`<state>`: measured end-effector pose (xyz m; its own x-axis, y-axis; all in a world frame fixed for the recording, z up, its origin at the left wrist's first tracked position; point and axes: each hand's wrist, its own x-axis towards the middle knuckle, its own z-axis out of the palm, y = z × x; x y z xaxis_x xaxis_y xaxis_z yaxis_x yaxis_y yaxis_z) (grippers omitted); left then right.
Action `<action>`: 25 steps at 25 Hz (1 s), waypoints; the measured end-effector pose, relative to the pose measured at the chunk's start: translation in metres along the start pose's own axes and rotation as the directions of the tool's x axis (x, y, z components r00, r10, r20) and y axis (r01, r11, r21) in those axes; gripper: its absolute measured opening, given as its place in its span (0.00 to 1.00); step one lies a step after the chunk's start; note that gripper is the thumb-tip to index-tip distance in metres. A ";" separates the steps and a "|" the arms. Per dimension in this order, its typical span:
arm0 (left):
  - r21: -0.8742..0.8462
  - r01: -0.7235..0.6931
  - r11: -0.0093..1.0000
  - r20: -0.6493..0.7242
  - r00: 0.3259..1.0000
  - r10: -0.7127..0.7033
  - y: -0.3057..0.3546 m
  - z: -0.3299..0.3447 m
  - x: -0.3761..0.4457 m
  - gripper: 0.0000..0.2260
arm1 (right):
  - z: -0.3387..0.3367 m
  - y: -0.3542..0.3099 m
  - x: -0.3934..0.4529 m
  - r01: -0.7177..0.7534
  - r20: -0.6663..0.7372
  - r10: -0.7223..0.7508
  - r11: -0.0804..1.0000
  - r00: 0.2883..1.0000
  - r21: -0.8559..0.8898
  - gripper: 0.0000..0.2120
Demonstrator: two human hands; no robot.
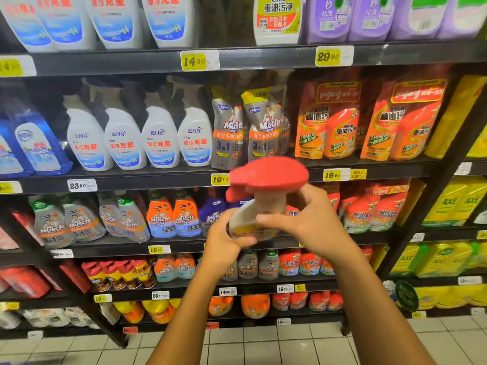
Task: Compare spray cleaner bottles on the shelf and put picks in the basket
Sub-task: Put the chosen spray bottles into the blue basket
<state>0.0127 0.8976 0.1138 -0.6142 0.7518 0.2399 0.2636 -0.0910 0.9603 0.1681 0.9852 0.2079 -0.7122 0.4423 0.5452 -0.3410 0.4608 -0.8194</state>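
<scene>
fingers of the left hand (226, 241) curl round the lower body of a clear plastic spray bottle with a red trigger head (263, 198), gripping it from the left. the right hand (311, 219) wraps its fingers across the bottle's front just under the neck, thumb up behind. both hands hold the bottle upright at chest height, in front of the dark metal shelving (263, 177), probably so that its label can be read and weighed against others. it is clear of the shelf edge and touches nothing else. rows of white spray bottles with blue labels (158, 138) and orange refill pouches (326, 127) crowd every tier tightly, leaving little room to slide anything back. open space lies toward the person, above the pale tiled floor (263, 343). no basket is in view.
</scene>
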 end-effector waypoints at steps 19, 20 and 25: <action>-0.385 0.412 0.826 0.428 0.873 -0.235 0.075 0.000 -0.039 0.14 | -0.019 0.025 0.032 -0.605 0.034 0.658 0.669 0.752 0.433 0.18; -0.407 0.440 0.800 0.424 0.867 -0.261 0.081 0.000 -0.036 0.14 | -0.017 0.022 0.034 -0.643 0.052 0.703 0.615 0.709 0.456 0.16; -0.514 0.483 0.709 0.438 0.858 -0.268 0.107 -0.004 -0.023 0.20 | -0.015 0.014 0.043 -0.688 0.137 0.763 0.470 0.632 0.553 0.14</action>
<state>0.0516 0.8676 0.2113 -0.2717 0.9557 -0.1135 -0.4921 -0.0366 0.8697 0.1414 1.0223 0.2227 -0.7944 0.5253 -0.3050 -0.0097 -0.5130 -0.8583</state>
